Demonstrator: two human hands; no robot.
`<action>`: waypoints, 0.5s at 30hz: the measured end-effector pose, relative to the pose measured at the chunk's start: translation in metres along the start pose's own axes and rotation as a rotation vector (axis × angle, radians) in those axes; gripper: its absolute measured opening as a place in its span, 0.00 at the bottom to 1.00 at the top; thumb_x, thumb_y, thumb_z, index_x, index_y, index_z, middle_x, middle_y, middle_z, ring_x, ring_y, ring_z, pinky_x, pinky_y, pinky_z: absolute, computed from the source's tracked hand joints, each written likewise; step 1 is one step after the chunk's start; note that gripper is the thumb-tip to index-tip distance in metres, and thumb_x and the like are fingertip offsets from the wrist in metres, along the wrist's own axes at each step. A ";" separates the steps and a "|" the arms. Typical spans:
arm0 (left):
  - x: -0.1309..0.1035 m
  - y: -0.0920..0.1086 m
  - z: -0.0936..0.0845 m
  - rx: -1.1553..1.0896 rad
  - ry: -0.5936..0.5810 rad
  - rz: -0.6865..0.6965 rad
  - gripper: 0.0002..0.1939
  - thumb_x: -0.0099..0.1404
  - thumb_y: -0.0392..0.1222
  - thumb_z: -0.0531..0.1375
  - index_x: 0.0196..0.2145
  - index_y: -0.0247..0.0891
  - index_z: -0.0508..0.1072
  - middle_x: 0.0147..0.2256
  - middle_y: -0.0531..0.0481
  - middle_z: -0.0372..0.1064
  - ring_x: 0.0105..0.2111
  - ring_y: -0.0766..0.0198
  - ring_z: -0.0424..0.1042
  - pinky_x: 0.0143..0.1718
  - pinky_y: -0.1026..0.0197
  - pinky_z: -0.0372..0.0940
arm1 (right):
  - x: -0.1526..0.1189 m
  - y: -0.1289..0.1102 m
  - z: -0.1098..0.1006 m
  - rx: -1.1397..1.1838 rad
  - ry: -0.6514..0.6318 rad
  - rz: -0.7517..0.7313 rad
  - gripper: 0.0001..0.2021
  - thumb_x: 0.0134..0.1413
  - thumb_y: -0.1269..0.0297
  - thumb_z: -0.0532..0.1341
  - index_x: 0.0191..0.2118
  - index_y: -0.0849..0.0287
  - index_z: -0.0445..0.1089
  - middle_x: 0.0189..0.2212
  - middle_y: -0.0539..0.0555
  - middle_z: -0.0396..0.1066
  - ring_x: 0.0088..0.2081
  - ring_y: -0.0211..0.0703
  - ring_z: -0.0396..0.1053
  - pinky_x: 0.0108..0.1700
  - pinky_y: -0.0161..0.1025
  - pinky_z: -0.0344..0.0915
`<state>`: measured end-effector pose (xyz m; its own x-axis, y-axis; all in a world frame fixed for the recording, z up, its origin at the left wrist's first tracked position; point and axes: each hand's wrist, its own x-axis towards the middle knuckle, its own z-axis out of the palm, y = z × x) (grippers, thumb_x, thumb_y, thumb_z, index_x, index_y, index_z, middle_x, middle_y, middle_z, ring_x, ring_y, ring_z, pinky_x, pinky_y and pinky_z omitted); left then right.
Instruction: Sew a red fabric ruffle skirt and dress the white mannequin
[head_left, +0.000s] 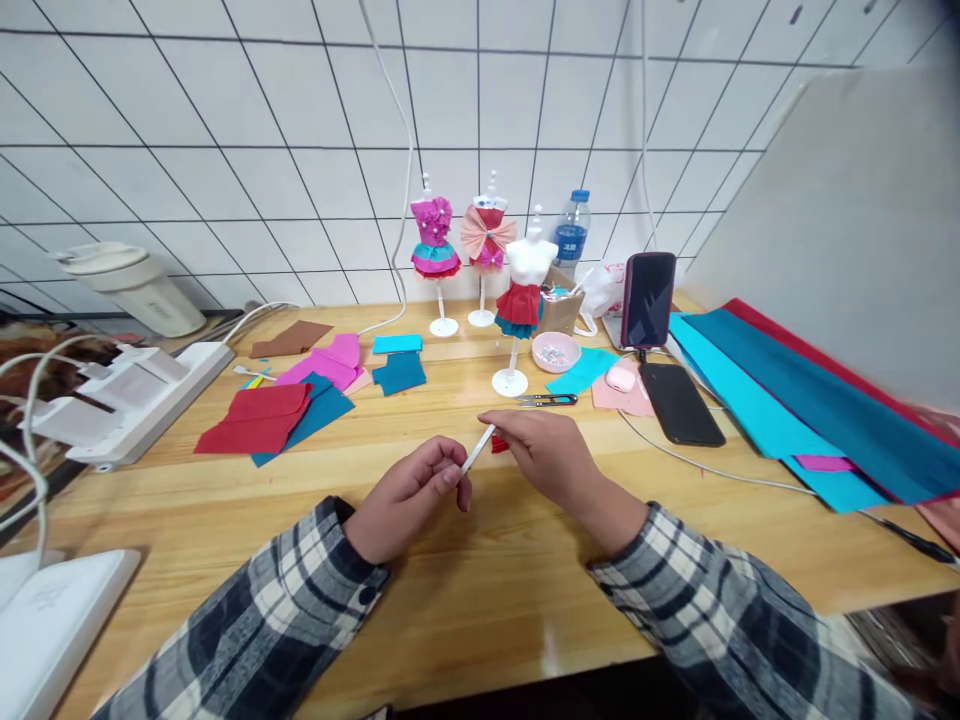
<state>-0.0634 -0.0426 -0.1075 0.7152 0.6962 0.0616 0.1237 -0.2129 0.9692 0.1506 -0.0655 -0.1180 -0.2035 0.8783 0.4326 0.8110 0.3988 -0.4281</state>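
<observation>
A thin white strip (478, 449) slants between my two hands over the wooden table. Its lower end is pinched between the thumb and fingers of my left hand (420, 490). The fingertips of my right hand (544, 450) close on its upper end. Under the right fingers lies a small red piece (499, 443), partly hidden. Just beyond stands a white mannequin (531, 258) wearing a red and teal skirt (519, 308). Black thread snips (547, 400) rest near its base.
Two dressed mannequins (435, 235) (489, 235) stand behind. Red cloth (255, 418) and other pieces lie left, near a power strip (165, 400). A pink bowl (556, 352), phones (649, 300) (682, 403) and long teal fabric (810, 390) are right.
</observation>
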 end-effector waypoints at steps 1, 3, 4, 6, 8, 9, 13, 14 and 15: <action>0.000 0.000 -0.001 0.009 -0.019 0.006 0.18 0.70 0.56 0.51 0.42 0.37 0.66 0.28 0.50 0.72 0.30 0.63 0.71 0.37 0.58 0.66 | -0.001 0.003 0.003 0.005 0.015 0.016 0.18 0.60 0.76 0.53 0.50 0.55 0.74 0.43 0.54 0.79 0.43 0.42 0.77 0.47 0.38 0.70; 0.001 0.001 -0.002 0.075 -0.047 0.021 0.18 0.70 0.54 0.51 0.43 0.36 0.69 0.29 0.49 0.73 0.31 0.63 0.72 0.37 0.59 0.66 | -0.004 0.006 0.005 0.045 0.031 0.033 0.17 0.60 0.75 0.53 0.48 0.55 0.74 0.41 0.53 0.80 0.40 0.40 0.77 0.45 0.37 0.70; 0.001 0.001 -0.002 0.128 -0.046 0.026 0.17 0.71 0.52 0.51 0.43 0.36 0.70 0.29 0.50 0.73 0.30 0.63 0.72 0.37 0.60 0.66 | -0.004 0.006 0.004 0.072 0.039 0.036 0.17 0.61 0.74 0.52 0.48 0.55 0.74 0.41 0.52 0.79 0.40 0.40 0.77 0.45 0.37 0.71; 0.001 0.001 -0.001 0.244 -0.001 0.044 0.14 0.71 0.48 0.51 0.41 0.37 0.71 0.28 0.51 0.73 0.29 0.65 0.72 0.36 0.62 0.66 | -0.006 0.004 0.003 0.131 0.073 0.043 0.17 0.61 0.73 0.52 0.51 0.54 0.72 0.45 0.53 0.78 0.43 0.41 0.76 0.46 0.38 0.71; 0.001 -0.001 0.002 0.351 0.066 0.068 0.11 0.70 0.45 0.52 0.41 0.38 0.71 0.29 0.52 0.74 0.30 0.65 0.73 0.37 0.62 0.66 | -0.007 -0.001 0.001 0.190 0.145 0.065 0.19 0.59 0.74 0.52 0.53 0.54 0.69 0.48 0.54 0.76 0.46 0.42 0.74 0.44 0.38 0.71; 0.001 -0.002 0.002 0.398 0.096 0.084 0.10 0.70 0.44 0.52 0.41 0.38 0.71 0.29 0.52 0.75 0.31 0.65 0.74 0.37 0.62 0.67 | -0.008 -0.004 0.000 0.222 0.174 0.078 0.19 0.58 0.74 0.53 0.53 0.54 0.69 0.47 0.54 0.75 0.45 0.42 0.74 0.41 0.37 0.72; 0.002 -0.006 0.005 0.573 0.137 0.161 0.10 0.70 0.42 0.52 0.43 0.40 0.71 0.34 0.50 0.77 0.36 0.63 0.75 0.40 0.61 0.67 | -0.011 -0.015 0.001 0.358 0.169 0.115 0.13 0.56 0.67 0.59 0.48 0.55 0.69 0.38 0.53 0.75 0.31 0.38 0.71 0.30 0.34 0.70; 0.002 -0.006 0.005 0.608 0.142 0.182 0.10 0.70 0.41 0.52 0.43 0.40 0.72 0.35 0.50 0.77 0.37 0.63 0.75 0.40 0.61 0.67 | -0.012 -0.017 0.003 0.377 0.160 0.126 0.12 0.56 0.64 0.61 0.47 0.55 0.69 0.36 0.53 0.75 0.30 0.38 0.70 0.29 0.34 0.69; 0.002 -0.006 0.005 0.636 0.151 0.201 0.10 0.70 0.41 0.52 0.42 0.40 0.72 0.35 0.50 0.77 0.36 0.63 0.75 0.40 0.61 0.67 | -0.012 -0.019 0.005 0.389 0.158 0.141 0.12 0.56 0.61 0.62 0.46 0.55 0.70 0.35 0.53 0.75 0.31 0.39 0.70 0.29 0.34 0.69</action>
<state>-0.0591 -0.0439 -0.1141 0.6684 0.6793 0.3030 0.4116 -0.6771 0.6100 0.1352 -0.0823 -0.1188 0.0057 0.8922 0.4515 0.5520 0.3737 -0.7454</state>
